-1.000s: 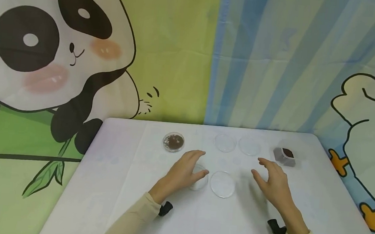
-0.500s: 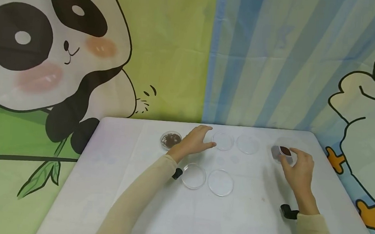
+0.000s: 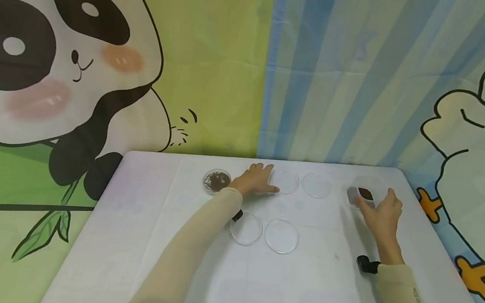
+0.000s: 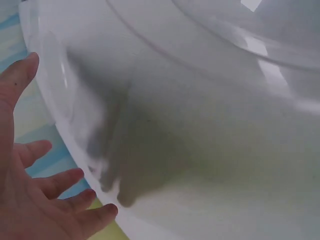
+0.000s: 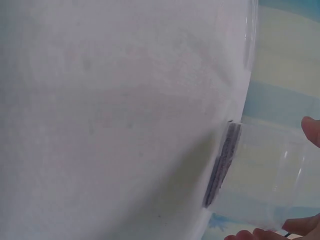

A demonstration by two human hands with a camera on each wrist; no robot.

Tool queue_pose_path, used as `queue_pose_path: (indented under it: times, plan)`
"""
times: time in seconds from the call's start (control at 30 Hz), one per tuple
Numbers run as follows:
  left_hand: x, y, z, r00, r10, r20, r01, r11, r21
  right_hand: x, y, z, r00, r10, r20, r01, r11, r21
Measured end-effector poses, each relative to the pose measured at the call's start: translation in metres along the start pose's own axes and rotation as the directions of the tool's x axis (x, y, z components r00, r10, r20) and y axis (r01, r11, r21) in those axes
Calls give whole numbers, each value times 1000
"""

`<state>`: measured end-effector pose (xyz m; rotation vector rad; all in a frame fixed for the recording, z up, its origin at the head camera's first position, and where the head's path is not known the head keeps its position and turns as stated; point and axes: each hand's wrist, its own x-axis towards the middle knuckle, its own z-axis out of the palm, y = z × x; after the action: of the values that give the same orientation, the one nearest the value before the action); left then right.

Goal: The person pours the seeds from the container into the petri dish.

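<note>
My left hand (image 3: 255, 179) is stretched over the back of the table, fingers spread, fingertips right at the left rim of an empty clear petri dish (image 3: 284, 182). In the left wrist view its thumb and fingers (image 4: 62, 182) stand apart with nothing between them. At the back right, a clear plastic container (image 3: 353, 197) holds dark brown, soil-like stuff (image 3: 366, 194). My right hand (image 3: 384, 216) reaches around it from the front, thumb overlapping its near side and other fingers spread wide. In the right wrist view, the container (image 5: 260, 172) shows a dark layer at its base.
A petri dish with brown crumbly stuff (image 3: 217, 181) sits left of my left hand. Another empty dish (image 3: 316, 186) stands at the back. Two more clear dishes lie nearer, one dish (image 3: 246, 228) beside the other (image 3: 281, 236). A patterned curtain (image 3: 215, 72) hangs behind the white table (image 3: 131, 238).
My left hand has moved from over the front dishes to the rear one. My right hand has moved right and forward to the container, its fingers spreading wider in the last half second.
</note>
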<state>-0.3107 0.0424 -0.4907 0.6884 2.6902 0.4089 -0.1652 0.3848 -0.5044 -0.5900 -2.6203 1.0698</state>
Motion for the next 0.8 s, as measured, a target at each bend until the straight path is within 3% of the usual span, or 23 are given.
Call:
queue_pose_path:
  times: [0.17, 0.33, 0.8]
  plan:
    - [-5, 0, 3, 999, -40, 22, 40, 999, 14, 3, 1, 3, 997, 59, 41, -60, 998, 14]
    - [-6, 0, 3, 1000, -17, 13, 17, 1000, 6, 5, 0, 5, 995, 91, 37, -92, 995, 35]
    - [-4, 1, 11, 999, -42, -9, 42, 999, -8, 8, 1, 9, 998, 67, 8, -68, 992, 103]
